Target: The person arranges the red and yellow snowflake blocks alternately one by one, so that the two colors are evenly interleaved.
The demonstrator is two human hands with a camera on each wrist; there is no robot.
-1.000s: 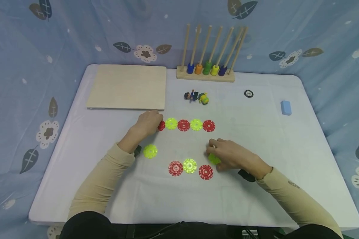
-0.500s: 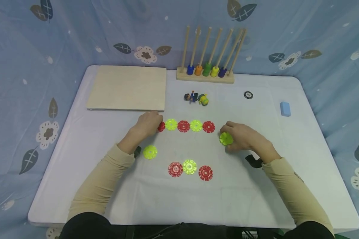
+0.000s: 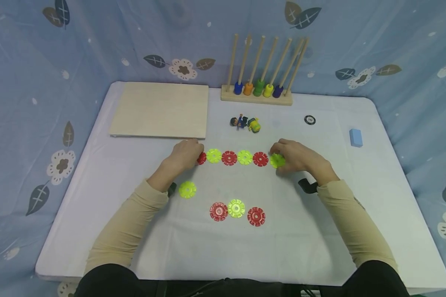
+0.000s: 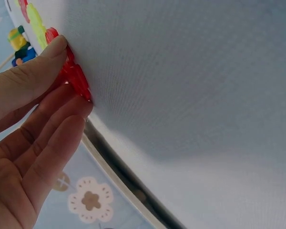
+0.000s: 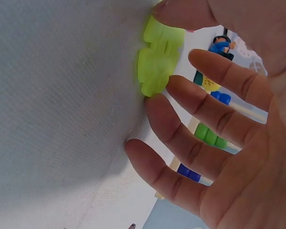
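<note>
In the head view a row of flower-shaped notched plastic discs, alternating red and yellow-green, crosses the table. My left hand (image 3: 186,154) holds the red disc (image 4: 77,80) at the row's left end, thumb on one side and fingertips at the other. At the right end, my right hand (image 3: 296,156) grips a yellow-green disc (image 5: 157,59) by its edges, between thumb and fingers. That disc lies beside the row's last red disc (image 3: 260,159); whether they interlock I cannot tell. Between the hands lie a yellow-green disc (image 3: 213,156), a red disc (image 3: 229,158) and another yellow-green disc (image 3: 245,157).
Nearer me lie a loose yellow-green disc (image 3: 187,189), two red discs (image 3: 219,211) and a yellow-green disc (image 3: 236,208). Farther back are a wooden board (image 3: 160,109), toy figures (image 3: 239,121), a peg stand (image 3: 256,99), a black ring-marked chip (image 3: 310,120) and a blue block (image 3: 355,137).
My right hand has picked up the yellow-green disc from the nearer area and carried it away from me to the row's right end. The left hand has stayed on the red disc.
</note>
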